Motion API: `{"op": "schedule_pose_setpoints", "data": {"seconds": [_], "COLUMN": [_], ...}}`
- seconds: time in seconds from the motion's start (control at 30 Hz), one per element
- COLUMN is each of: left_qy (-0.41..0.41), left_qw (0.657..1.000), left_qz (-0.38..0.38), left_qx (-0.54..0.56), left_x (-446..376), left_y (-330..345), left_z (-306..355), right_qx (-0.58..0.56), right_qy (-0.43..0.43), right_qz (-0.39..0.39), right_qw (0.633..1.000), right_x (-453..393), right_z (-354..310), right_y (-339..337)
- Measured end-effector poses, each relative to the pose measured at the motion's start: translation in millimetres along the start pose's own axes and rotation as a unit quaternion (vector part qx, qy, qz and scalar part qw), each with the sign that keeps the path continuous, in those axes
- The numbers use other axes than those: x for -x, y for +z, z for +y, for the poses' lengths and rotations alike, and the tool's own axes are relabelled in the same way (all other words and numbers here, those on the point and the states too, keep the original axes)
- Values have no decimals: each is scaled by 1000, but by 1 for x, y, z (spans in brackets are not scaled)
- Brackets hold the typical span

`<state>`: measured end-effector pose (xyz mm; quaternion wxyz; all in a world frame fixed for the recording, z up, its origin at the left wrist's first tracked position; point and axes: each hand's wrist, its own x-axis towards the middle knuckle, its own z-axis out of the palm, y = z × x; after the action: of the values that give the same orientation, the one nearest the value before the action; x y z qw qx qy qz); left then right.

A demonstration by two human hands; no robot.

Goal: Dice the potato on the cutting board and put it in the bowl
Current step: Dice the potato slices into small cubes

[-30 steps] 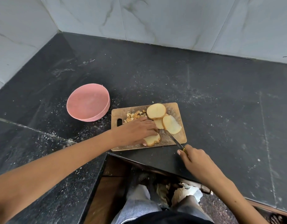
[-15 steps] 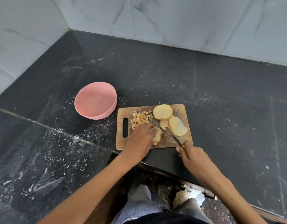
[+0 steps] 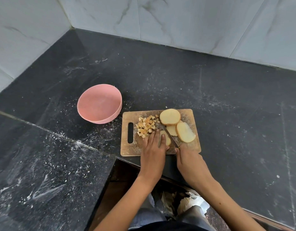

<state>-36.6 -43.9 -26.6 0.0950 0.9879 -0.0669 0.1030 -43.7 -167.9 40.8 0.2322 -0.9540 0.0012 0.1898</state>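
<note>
A wooden cutting board (image 3: 190,148) lies near the counter's front edge. On it sit a pile of small potato cubes (image 3: 146,126), three pale potato slices (image 3: 169,116) at the far right, and one slice (image 3: 167,140) under my fingers. My left hand (image 3: 154,150) presses straight fingers down on that slice. My right hand (image 3: 189,161) grips the handle of a knife (image 3: 167,133), whose blade lies on the slice's right side, tip pointing toward the cubes. An empty pink bowl (image 3: 99,105) stands left of the board.
The black stone counter (image 3: 227,114) is dusted with white specks and wraps an inner corner. Marble wall tiles (image 3: 177,22) rise behind it. The counter's front edge runs just below the board, with my legs and the floor beneath.
My left hand has turned from lying across the board to pointing straight forward on the slice. The knife has moved in against the slice. The camera has shifted toward the board.
</note>
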Motion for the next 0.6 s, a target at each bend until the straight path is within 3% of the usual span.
{"op": "schedule_pose_setpoints", "data": {"seconds": [0.6], "left_qy": [13], "left_qw": [996], "left_qz": [64], "left_qx": [65], "left_x": [-2], "left_y": [1], "left_z": [-6], "right_qx": [104], "right_qy": [60], "right_qz": [-61], "right_qw": [991], "right_x": [-18], "right_z": [-12], "right_y": [5]}}
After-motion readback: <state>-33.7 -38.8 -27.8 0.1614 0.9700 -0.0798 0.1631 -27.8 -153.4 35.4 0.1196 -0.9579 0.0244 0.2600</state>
